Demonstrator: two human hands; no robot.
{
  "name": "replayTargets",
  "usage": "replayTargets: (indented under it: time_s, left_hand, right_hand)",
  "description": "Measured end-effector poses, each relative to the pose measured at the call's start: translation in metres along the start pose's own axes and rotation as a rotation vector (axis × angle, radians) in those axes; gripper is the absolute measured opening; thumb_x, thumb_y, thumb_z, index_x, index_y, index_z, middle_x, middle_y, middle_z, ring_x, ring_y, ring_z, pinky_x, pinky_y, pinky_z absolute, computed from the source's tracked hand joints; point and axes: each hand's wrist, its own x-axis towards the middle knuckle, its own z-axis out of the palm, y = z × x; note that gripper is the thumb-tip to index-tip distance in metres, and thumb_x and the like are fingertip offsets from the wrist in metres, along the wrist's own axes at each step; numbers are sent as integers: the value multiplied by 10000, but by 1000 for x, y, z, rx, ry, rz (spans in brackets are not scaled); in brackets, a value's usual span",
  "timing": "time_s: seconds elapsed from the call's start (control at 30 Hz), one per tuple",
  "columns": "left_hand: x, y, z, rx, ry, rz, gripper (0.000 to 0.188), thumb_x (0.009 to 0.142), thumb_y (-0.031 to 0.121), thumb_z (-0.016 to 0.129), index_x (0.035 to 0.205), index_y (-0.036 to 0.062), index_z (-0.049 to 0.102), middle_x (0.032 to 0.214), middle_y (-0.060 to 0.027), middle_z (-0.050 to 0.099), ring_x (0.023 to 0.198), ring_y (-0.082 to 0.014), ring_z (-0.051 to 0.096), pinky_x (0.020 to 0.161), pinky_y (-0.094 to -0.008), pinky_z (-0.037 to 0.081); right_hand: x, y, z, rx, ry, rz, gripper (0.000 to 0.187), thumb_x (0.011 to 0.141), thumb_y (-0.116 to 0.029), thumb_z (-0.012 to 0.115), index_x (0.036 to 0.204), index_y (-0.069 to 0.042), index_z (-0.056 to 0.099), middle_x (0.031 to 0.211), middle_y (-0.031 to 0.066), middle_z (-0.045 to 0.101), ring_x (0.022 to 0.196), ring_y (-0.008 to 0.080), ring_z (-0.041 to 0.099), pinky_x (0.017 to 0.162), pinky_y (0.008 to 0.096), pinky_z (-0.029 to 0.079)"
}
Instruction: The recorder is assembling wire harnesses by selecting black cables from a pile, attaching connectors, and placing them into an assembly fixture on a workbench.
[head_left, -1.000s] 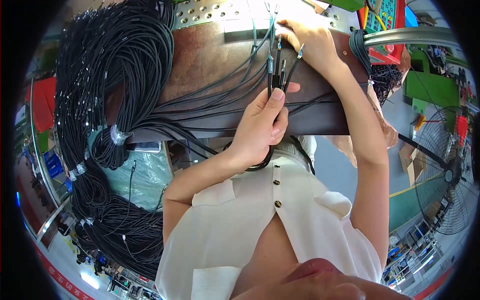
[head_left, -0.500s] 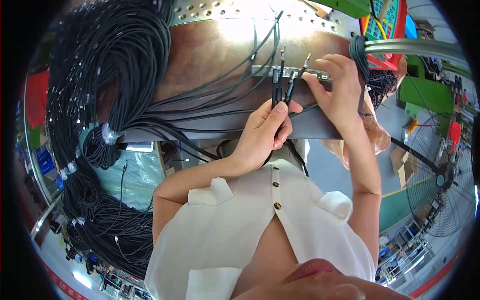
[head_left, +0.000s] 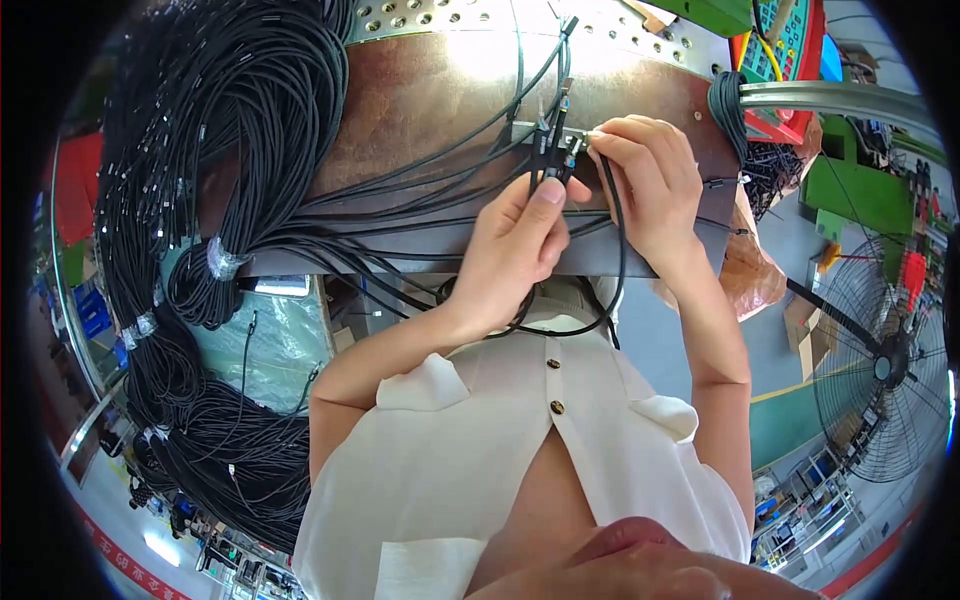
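A black cable (head_left: 612, 215) is pinched by the right hand (head_left: 645, 185), its plug (head_left: 572, 150) just beside the fingertips; neighbouring cables are pinned by the left hand (head_left: 510, 255). Plugs are best kept aligned.

We see a big bundle of black cables (head_left: 215, 130) draped over the left end of the brown desk (head_left: 420, 110), spilling into a pile (head_left: 215, 450) below. At right we see a standing wire-cage fan (head_left: 885, 365) on the floor, a green machine (head_left: 860, 180) and a red control panel (head_left: 785, 50).
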Motion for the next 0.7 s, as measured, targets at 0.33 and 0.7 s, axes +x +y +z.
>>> replayTargets:
  time_s: [0.33, 0.7]
  left_hand:
    - [-1, 22, -6, 317, 73, 44, 291, 977, 275, 536, 851, 22, 605, 575, 42, 437, 512, -29, 350, 481, -209, 260]
    - [-21, 7, -8, 910, 174, 490, 127, 843, 103, 679, 850, 29, 575, 575, -71, 489, 487, -107, 435, 465, -273, 367]
  right_hand:
    - [-3, 15, -39, -299, -119, -236, 219, 709, -128, 674, 927, -110, 661, 916, 25, 616, 898, 193, 609, 875, 395, 435]
    - [-9, -18, -25, 1402, -1, 825, 73, 898, -72, 627, 933, -15, 597, 981, 52, 612, 872, 111, 577, 813, 269, 490]
